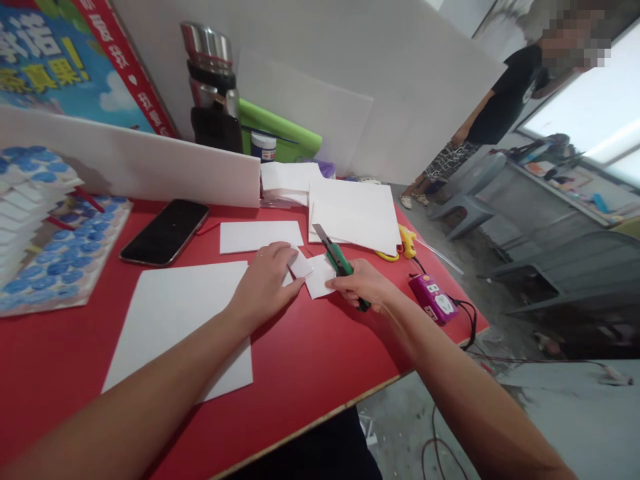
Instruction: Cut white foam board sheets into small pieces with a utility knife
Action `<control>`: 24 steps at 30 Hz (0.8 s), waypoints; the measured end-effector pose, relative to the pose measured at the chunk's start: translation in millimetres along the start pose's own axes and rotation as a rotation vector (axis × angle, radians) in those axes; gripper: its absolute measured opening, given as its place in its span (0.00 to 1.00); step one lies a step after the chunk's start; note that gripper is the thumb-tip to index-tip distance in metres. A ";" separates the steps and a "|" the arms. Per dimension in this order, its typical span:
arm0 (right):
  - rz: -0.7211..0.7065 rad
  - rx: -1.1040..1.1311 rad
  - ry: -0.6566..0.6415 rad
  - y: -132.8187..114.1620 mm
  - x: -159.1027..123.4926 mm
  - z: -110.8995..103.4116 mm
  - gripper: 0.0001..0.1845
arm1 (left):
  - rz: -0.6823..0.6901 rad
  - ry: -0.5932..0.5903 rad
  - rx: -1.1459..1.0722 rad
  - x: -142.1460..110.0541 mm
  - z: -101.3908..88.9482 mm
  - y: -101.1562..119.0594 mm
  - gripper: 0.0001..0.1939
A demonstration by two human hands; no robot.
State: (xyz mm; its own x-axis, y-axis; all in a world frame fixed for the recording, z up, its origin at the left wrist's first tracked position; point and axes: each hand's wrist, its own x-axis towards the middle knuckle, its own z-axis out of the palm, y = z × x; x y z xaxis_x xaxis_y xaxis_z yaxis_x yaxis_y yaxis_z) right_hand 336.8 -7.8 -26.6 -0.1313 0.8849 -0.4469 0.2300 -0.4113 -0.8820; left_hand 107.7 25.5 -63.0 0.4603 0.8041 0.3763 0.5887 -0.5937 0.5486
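Observation:
My right hand [363, 285] is closed around a green box cutter [339, 259], its blade pointing up and away to the left. The thumb of that hand also touches the edge of a small white square [320, 279] on the red table. My left hand [267, 277] is closed on a small white piece [301, 265], which overlaps the square's left side. Just beyond lies a white foam-board strip [261, 237]. Under my left forearm rests a large white sheet [185, 293], partly covered by the arm.
White sheets [353, 213] are stacked at the back. A phone [165, 232] and a blue-painted model [55, 253] sit left. To the right are a yellow glue gun [407, 241] and a purple power box [433, 299]. A steel flask [207, 53] stands behind; a person [510, 93] stands farther off.

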 end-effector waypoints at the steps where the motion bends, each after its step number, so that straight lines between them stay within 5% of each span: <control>1: 0.003 -0.005 -0.009 1.7 -3.7 -2.3 0.18 | -0.008 0.004 -0.014 0.1 -0.3 -0.4 0.18; 9: 0.140 -0.256 -0.106 5.6 -61.5 -50.3 0.24 | -0.032 0.018 -0.050 1.8 0.0 -3.8 0.20; 15: 0.357 -0.641 -0.525 5.9 -127.8 -117.6 0.12 | -0.062 0.023 -0.096 2.0 -3.5 0.1 0.19; 19: 0.390 -0.659 -0.370 9.0 -152.9 -133.9 0.14 | -0.037 0.015 -0.086 3.9 -3.3 -1.6 0.19; 24: 0.196 -0.367 0.067 16.9 -129.1 -100.2 0.22 | 0.005 0.025 -0.047 4.0 0.7 -9.8 0.23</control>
State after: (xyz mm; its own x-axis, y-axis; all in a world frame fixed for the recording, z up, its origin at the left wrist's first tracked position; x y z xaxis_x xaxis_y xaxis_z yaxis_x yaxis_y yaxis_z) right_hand 454.3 -107.1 31.1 0.0094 0.8149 -0.5796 0.5740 -0.4790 -0.6641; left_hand 104.3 34.5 -67.4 0.4466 0.8017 0.3973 0.5539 -0.5965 0.5808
